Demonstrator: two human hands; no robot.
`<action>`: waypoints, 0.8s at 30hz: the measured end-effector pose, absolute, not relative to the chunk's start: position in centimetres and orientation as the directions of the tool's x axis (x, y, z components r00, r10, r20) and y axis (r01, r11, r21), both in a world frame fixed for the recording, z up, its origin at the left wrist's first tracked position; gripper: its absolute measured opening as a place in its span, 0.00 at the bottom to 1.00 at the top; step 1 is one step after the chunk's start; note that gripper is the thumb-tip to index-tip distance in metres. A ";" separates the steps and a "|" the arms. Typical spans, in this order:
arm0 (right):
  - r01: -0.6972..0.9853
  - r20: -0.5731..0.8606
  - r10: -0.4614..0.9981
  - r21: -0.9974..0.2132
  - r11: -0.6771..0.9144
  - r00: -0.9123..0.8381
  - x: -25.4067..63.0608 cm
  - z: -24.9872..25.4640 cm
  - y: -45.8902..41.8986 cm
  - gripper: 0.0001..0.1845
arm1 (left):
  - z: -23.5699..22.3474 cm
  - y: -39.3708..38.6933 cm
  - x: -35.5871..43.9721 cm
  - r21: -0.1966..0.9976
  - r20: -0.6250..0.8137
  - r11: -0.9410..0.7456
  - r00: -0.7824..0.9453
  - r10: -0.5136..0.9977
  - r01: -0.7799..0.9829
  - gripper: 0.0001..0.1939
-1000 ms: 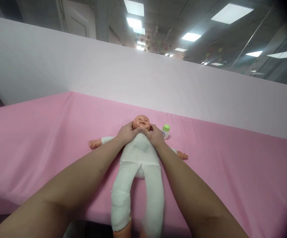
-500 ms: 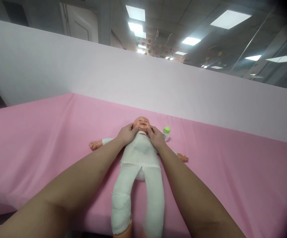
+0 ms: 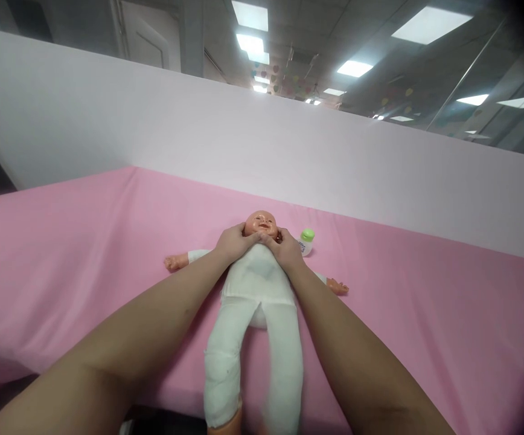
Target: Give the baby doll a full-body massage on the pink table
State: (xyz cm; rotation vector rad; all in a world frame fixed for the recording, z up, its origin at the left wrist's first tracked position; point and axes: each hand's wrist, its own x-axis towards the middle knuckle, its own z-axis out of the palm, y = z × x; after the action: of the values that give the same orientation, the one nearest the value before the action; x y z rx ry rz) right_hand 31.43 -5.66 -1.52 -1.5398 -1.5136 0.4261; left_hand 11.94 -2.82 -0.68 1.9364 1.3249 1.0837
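Observation:
A baby doll (image 3: 255, 284) in white clothes lies on its back on the pink table (image 3: 85, 241), arms spread, legs toward me. Its plastic head (image 3: 262, 222) points away. My left hand (image 3: 235, 241) rests on the doll's left shoulder and neck, thumb pressed under the chin. My right hand (image 3: 284, 249) mirrors it on the other side, its thumb meeting the left one at the chin. On both hands the fingers curl round the doll's jaw and neck.
A small white bottle with a green cap (image 3: 306, 240) stands just right of the doll's head. A pale partition wall (image 3: 198, 133) rises behind the table. The doll's feet hang over the near table edge.
My thumbs slid from the doll's cheeks back down to meet under its chin. The view shifted slightly.

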 end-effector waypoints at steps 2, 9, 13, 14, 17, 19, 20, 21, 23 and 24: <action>0.619 0.326 0.923 -0.773 0.138 0.202 31.3 -1.4 -5.7 0.37 | -0.7 -2.9 12.0 0.786 0.312 -0.367 0.193 0.930 0.498 0.32; 0.635 0.339 0.921 -0.758 0.147 0.192 31.6 -1.5 -5.5 0.32 | -1.0 -2.5 11.9 0.772 0.325 -0.381 0.199 0.925 0.509 0.33; 0.609 0.371 0.916 -0.766 0.208 0.153 31.9 -1.9 -5.3 0.29 | -1.4 -2.0 11.8 0.775 0.338 -0.389 0.193 0.921 0.498 0.32; 0.603 0.377 0.914 -0.768 0.216 0.153 31.9 -2.0 -5.2 0.28 | -1.5 -1.8 11.8 0.778 0.338 -0.389 0.193 0.921 0.493 0.32; 0.605 0.389 0.905 -0.768 0.213 0.175 32.0 -2.3 -4.9 0.27 | -1.7 -1.4 11.9 0.789 0.335 -0.387 0.195 0.922 0.477 0.32; 0.608 0.392 0.900 -0.767 0.206 0.190 32.0 -2.4 -4.8 0.27 | -1.8 -1.3 12.0 0.792 0.335 -0.386 0.192 0.923 0.474 0.31; 0.609 0.391 0.899 -0.767 0.202 0.195 32.0 -2.4 -4.8 0.28 | -1.8 -1.3 12.0 0.792 0.336 -0.386 0.190 0.922 0.472 0.31; 0.608 0.389 0.899 -0.769 0.197 0.200 32.0 -2.4 -4.8 0.28 | -1.7 -1.3 12.0 0.793 0.338 -0.387 0.189 0.922 0.471 0.31; 0.606 0.381 0.901 -0.773 0.187 0.208 32.0 -2.3 -4.9 0.29 | -1.5 -1.5 12.0 0.793 0.341 -0.390 0.188 0.921 0.468 0.32; 0.605 0.378 0.903 -0.775 0.185 0.207 32.0 -2.2 -5.0 0.30 | -1.4 -1.7 12.0 0.794 0.340 -0.389 0.189 0.921 0.467 0.32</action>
State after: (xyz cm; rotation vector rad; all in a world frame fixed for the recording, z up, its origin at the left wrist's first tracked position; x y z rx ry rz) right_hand 31.96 -5.02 -2.24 -1.5150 -1.4931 0.3879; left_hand 12.02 -1.75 -1.40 1.9426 1.2946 1.1232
